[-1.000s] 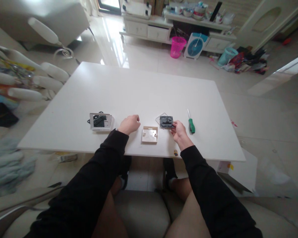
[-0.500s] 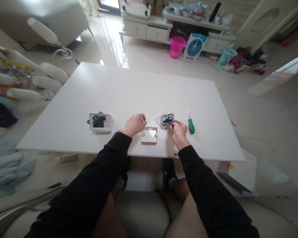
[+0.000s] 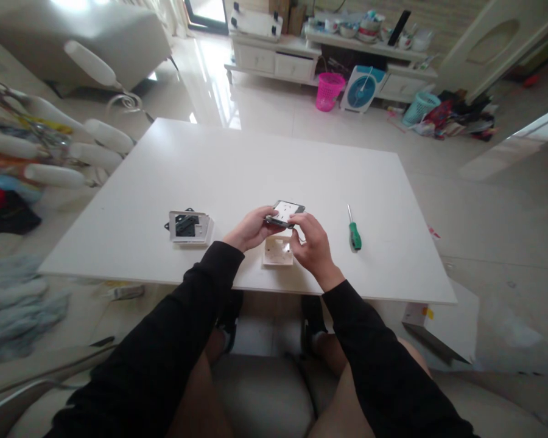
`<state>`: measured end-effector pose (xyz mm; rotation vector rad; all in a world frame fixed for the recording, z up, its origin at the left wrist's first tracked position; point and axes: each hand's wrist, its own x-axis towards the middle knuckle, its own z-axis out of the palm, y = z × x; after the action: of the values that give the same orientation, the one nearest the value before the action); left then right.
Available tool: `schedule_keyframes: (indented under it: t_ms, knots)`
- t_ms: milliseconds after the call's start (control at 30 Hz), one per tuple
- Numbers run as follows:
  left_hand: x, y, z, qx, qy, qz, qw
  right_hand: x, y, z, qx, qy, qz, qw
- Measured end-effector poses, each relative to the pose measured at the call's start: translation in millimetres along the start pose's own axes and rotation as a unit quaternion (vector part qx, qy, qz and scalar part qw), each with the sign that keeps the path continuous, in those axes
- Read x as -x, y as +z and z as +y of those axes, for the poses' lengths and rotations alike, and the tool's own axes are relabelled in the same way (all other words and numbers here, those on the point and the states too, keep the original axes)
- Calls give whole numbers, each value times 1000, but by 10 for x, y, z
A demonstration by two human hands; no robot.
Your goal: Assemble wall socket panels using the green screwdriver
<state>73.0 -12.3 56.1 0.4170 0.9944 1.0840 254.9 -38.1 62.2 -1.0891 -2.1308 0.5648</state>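
Observation:
Between my two hands, above the table, is a socket panel with a white slotted face and dark edges (image 3: 285,212). My left hand (image 3: 254,226) grips its left side. My right hand (image 3: 313,240) has its fingers closed on the right edge. Just below them sits an open white mounting box (image 3: 278,253), partly covered by my right hand. Off to the left lies a white frame (image 3: 187,227) with black parts showing through its opening. A screwdriver with a green handle (image 3: 355,236) rests to the right, its tip pointing away from me.
The white table (image 3: 237,164) spans the space in front of me, its near edge close to my knees. On the left, a metal stand with white rounded arms (image 3: 105,135) reaches close to the table's edge. A white box (image 3: 442,325) stands low at the right.
The panel has moved left and now shows its white face instead of its dark back. My left hand has come over to grip it. The clear piece beside it is no longer visible.

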Motion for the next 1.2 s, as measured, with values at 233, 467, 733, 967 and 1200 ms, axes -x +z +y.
schedule_keyframes:
  t_ms: [233,467,733,967,1200]
  knots:
    - [55,60,-44,-51,56,-36,997,-29,37,118,-153,197,148,957]
    - [11,106,-131,-58,73,-36,995,-56,162,317,-281,266,136,912]
    - [-21,53,-110,-85,111,-19,990,-151,174,267,-359,283,123,881]
    - [-36,32,-97,-59,108,6,992,-135,177,220,-365,297,68,880]
    - [-36,94,-110,-27,72,15,997,-77,209,257,-342,311,84,883]
